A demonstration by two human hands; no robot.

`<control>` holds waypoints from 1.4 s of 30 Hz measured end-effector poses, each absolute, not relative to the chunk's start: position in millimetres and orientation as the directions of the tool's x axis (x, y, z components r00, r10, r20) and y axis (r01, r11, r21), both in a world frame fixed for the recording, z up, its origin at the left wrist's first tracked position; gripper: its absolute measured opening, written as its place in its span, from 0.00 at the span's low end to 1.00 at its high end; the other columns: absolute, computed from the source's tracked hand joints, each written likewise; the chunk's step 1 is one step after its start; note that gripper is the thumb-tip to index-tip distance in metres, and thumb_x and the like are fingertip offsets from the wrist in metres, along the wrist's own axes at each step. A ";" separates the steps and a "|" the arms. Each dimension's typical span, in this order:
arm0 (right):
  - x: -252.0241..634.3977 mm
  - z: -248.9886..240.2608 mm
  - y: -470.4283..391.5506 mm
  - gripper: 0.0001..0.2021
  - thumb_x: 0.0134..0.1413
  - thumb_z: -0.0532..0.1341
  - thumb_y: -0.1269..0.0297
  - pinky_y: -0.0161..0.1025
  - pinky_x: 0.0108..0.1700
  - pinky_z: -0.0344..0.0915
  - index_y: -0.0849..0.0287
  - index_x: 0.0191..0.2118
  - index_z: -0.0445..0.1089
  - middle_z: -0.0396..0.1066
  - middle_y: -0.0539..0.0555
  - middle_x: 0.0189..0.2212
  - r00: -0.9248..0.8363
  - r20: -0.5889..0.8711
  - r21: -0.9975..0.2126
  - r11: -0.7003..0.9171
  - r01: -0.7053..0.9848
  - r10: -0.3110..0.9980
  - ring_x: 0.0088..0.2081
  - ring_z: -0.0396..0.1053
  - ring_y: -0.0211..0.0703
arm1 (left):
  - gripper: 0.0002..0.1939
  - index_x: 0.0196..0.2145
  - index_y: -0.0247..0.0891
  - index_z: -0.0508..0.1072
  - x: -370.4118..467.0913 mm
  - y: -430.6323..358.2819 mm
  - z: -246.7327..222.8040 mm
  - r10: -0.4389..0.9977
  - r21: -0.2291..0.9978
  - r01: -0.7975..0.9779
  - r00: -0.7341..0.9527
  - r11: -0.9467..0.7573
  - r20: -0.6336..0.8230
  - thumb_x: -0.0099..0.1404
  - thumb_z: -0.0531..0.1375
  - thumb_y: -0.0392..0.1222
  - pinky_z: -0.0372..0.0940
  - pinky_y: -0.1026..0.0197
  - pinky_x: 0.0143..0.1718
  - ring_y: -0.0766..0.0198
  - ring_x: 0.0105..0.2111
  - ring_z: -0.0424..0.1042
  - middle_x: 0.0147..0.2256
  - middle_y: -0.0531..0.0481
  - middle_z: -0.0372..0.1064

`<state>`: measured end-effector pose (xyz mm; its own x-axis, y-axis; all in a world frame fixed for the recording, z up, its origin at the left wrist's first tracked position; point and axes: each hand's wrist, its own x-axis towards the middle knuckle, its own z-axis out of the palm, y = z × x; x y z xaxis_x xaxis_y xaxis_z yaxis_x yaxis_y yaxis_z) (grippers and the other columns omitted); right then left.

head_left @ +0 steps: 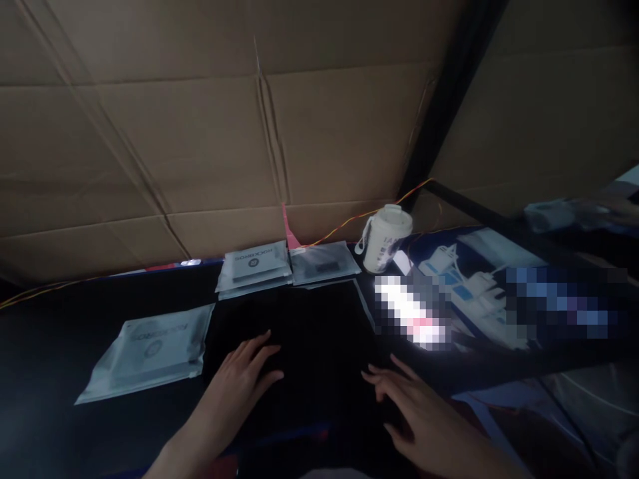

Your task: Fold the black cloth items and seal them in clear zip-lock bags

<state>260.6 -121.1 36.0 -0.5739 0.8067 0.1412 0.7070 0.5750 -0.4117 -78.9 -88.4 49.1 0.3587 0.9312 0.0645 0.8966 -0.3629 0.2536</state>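
My left hand point(247, 372) is over the black surface point(309, 359), its fingers apart and nothing in them. To the right, my right hand point(399, 399) hovers or rests there too, fingers spread and holding nothing. Dark material between the hands is too dim to make out. Left of my left hand lies a frosted zip bag with printed lettering point(150, 349). Farther back is a small stack of similar printed bags point(254, 266), and beside it a clear bag with a dark item inside point(324, 263).
A white lidded cup point(387, 239) stands at the back, near a red-yellow wire point(349, 219). Cardboard point(200, 133) walls the rear. A dark metal post point(449, 100) rises at right, beyond it printed bags point(464, 286). Another person's hand point(599, 213) shows at far right.
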 end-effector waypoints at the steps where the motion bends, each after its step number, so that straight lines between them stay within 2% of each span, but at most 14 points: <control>1: 262.4 40.6 -119.5 0.16 0.45 0.61 0.70 0.53 0.59 0.62 0.52 0.43 0.65 0.72 0.52 0.50 -0.573 0.144 -0.409 0.576 0.708 0.807 0.53 0.67 0.49 | 0.23 0.54 0.45 0.69 -77.0 -87.4 38.7 0.931 0.200 0.909 0.359 -0.365 0.066 0.65 0.54 0.56 0.63 0.42 0.52 0.47 0.56 0.64 0.58 0.41 0.62; 4: 263.9 51.1 -108.3 0.20 0.45 0.67 0.55 0.50 0.53 0.68 0.51 0.45 0.67 0.75 0.52 0.44 -0.555 0.170 -0.404 0.571 0.715 0.815 0.49 0.71 0.52 | 0.32 0.60 0.43 0.62 -81.2 -91.6 12.2 0.930 0.082 0.927 0.361 -0.366 0.068 0.62 0.58 0.57 0.60 0.38 0.52 0.42 0.59 0.59 0.62 0.35 0.55; 6: 258.7 54.0 -93.8 0.18 0.48 0.66 0.51 0.51 0.53 0.67 0.51 0.44 0.68 0.76 0.51 0.42 -0.516 0.205 -0.406 0.552 0.729 0.832 0.48 0.72 0.51 | 0.35 0.62 0.45 0.58 -86.1 -95.3 6.6 0.922 0.063 0.921 0.381 -0.385 0.061 0.61 0.58 0.59 0.59 0.36 0.53 0.41 0.60 0.57 0.62 0.35 0.53; 9: 239.7 51.3 -60.3 0.12 0.57 0.59 0.53 0.51 0.54 0.65 0.53 0.43 0.68 0.74 0.53 0.46 -0.435 0.306 -0.397 0.529 0.750 0.847 0.49 0.71 0.49 | 0.33 0.62 0.46 0.58 -83.4 -87.2 19.2 0.916 0.095 0.911 0.397 -0.401 0.056 0.63 0.54 0.61 0.57 0.36 0.54 0.43 0.60 0.56 0.62 0.37 0.55; 14: 204.3 24.2 6.7 0.17 0.63 0.53 0.56 0.49 0.53 0.65 0.61 0.49 0.67 0.69 0.64 0.51 -0.355 0.439 -0.263 0.496 0.828 0.825 0.53 0.67 0.52 | 0.22 0.57 0.40 0.65 -49.6 -26.8 44.9 0.903 0.126 0.901 0.393 -0.416 0.174 0.71 0.47 0.51 0.56 0.43 0.58 0.51 0.61 0.55 0.62 0.39 0.54; 16: 199.1 9.8 25.5 0.17 0.64 0.52 0.58 0.50 0.52 0.65 0.64 0.50 0.67 0.69 0.66 0.51 -0.323 0.444 -0.195 0.443 0.875 0.835 0.52 0.67 0.54 | 0.22 0.58 0.39 0.64 -38.1 -2.2 42.3 0.891 0.075 0.896 0.423 -0.439 0.162 0.71 0.48 0.49 0.52 0.43 0.60 0.51 0.62 0.53 0.62 0.39 0.54; 18: 198.9 -1.9 35.9 0.18 0.64 0.51 0.59 0.53 0.52 0.63 0.66 0.50 0.68 0.70 0.66 0.50 -0.318 0.423 -0.124 0.402 0.907 0.849 0.51 0.67 0.55 | 0.23 0.58 0.38 0.63 -32.5 13.0 33.9 0.896 0.046 0.899 0.427 -0.435 0.125 0.70 0.51 0.49 0.53 0.42 0.59 0.49 0.62 0.54 0.61 0.38 0.56; 21: 201.4 -10.4 38.7 0.19 0.65 0.50 0.58 0.59 0.55 0.57 0.66 0.50 0.69 0.71 0.66 0.49 -0.336 0.395 -0.031 0.377 0.926 0.855 0.50 0.67 0.56 | 0.24 0.59 0.39 0.63 -32.6 17.6 20.2 0.910 0.042 0.913 0.400 -0.406 0.106 0.69 0.52 0.50 0.54 0.40 0.58 0.46 0.61 0.56 0.61 0.37 0.56; 28: 197.2 -4.7 34.4 0.24 0.65 0.50 0.57 0.65 0.60 0.44 0.75 0.52 0.68 0.70 0.72 0.50 -0.343 0.366 0.113 0.324 0.939 0.865 0.49 0.67 0.59 | 0.26 0.61 0.36 0.60 -35.0 9.0 11.9 0.940 0.012 0.944 0.326 -0.329 0.103 0.70 0.48 0.51 0.50 0.37 0.59 0.48 0.63 0.52 0.63 0.36 0.52; 31: 195.0 0.9 34.9 0.24 0.64 0.51 0.58 0.66 0.61 0.42 0.76 0.52 0.68 0.69 0.73 0.50 -0.337 0.352 0.109 0.319 0.941 0.874 0.49 0.67 0.60 | 0.25 0.60 0.36 0.61 -32.6 10.5 15.1 0.942 -0.001 0.947 0.320 -0.322 0.103 0.70 0.48 0.51 0.48 0.35 0.59 0.47 0.63 0.52 0.62 0.35 0.53; 35: 192.7 9.7 30.4 0.22 0.63 0.52 0.60 0.64 0.60 0.47 0.75 0.53 0.67 0.65 0.73 0.54 -0.348 0.372 0.064 0.351 0.934 0.860 0.54 0.64 0.61 | 0.23 0.57 0.34 0.65 -24.4 9.2 23.6 0.919 0.011 0.927 0.369 -0.374 0.141 0.70 0.50 0.48 0.49 0.39 0.60 0.47 0.62 0.53 0.61 0.34 0.55; 38: 195.1 10.7 17.3 0.20 0.64 0.52 0.61 0.58 0.57 0.57 0.71 0.54 0.66 0.66 0.70 0.54 -0.309 0.429 -0.058 0.367 0.928 0.849 0.55 0.64 0.59 | 0.22 0.56 0.39 0.66 -14.2 4.4 25.5 0.854 0.066 0.858 0.494 -0.509 0.163 0.70 0.49 0.50 0.51 0.44 0.60 0.51 0.61 0.56 0.61 0.38 0.57; 42: 209.4 -0.2 -15.3 0.19 0.66 0.48 0.61 0.51 0.52 0.67 0.67 0.54 0.64 0.69 0.67 0.51 -0.238 0.458 -0.263 0.387 0.884 0.857 0.51 0.69 0.53 | 0.29 0.59 0.43 0.62 -3.5 -0.6 15.8 0.822 0.111 0.815 0.558 -0.569 0.116 0.67 0.48 0.60 0.51 0.38 0.58 0.47 0.63 0.52 0.62 0.37 0.53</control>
